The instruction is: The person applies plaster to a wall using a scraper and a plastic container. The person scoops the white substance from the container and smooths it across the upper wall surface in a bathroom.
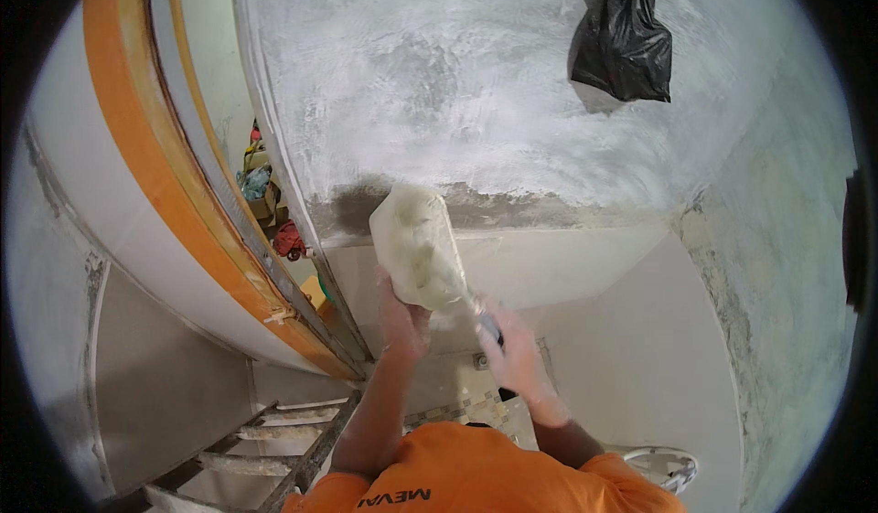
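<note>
My left hand (403, 318) is closed at the near left edge of a pale, putty-smeared board (412, 229), bearing it from below. The board's own handle, if it has one, is hidden. Wet whitish putty covers its upper face. My right hand (515, 355) grips the dark handle of a putty knife (491, 324), whose metal neck points toward the board. Putty coats the blade where it meets the board's near end, so its outline is hard to make out. Both forearms look dusted with white.
Ahead stands a patchy grey-white plastered wall (476, 92), with a black plastic bag (626, 47) hanging on it. An orange-edged door (155, 156) borders an opening at the left. A wooden ladder (274, 435) leans lower left; mosaic-patterned tiles (476, 408) show below.
</note>
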Motion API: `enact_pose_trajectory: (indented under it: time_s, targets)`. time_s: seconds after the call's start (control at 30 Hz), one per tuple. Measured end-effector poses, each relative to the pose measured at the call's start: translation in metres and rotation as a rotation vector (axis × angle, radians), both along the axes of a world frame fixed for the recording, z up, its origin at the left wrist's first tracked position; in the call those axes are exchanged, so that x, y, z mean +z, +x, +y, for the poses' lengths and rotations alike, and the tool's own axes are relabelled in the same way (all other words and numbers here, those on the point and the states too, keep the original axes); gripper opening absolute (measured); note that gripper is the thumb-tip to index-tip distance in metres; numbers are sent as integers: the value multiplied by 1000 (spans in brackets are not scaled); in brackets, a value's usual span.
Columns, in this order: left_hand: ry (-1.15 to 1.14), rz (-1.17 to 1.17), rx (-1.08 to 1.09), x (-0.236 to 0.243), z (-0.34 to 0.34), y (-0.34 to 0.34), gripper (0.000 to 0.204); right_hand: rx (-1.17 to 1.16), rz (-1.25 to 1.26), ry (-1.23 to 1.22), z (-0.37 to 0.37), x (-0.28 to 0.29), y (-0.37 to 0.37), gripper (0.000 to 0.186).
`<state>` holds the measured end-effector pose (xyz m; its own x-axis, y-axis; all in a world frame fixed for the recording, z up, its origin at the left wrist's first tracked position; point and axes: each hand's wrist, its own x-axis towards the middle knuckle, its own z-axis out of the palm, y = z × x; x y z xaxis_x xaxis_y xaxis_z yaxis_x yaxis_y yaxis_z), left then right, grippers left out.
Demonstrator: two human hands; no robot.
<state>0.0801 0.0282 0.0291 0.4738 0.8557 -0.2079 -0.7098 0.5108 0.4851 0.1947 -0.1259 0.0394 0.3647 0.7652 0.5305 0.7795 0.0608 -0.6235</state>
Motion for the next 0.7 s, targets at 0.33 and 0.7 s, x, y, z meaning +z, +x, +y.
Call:
enact_pose_trajectory:
  time_s: [0.33,0.7]
  targets:
    - [66,-52,71,12,6,22,56,-3,32,-164,-91,20,18,46]
    - [337,50,-104,-36,8,30,65,-28,-46,-243,-96,92,12,38]
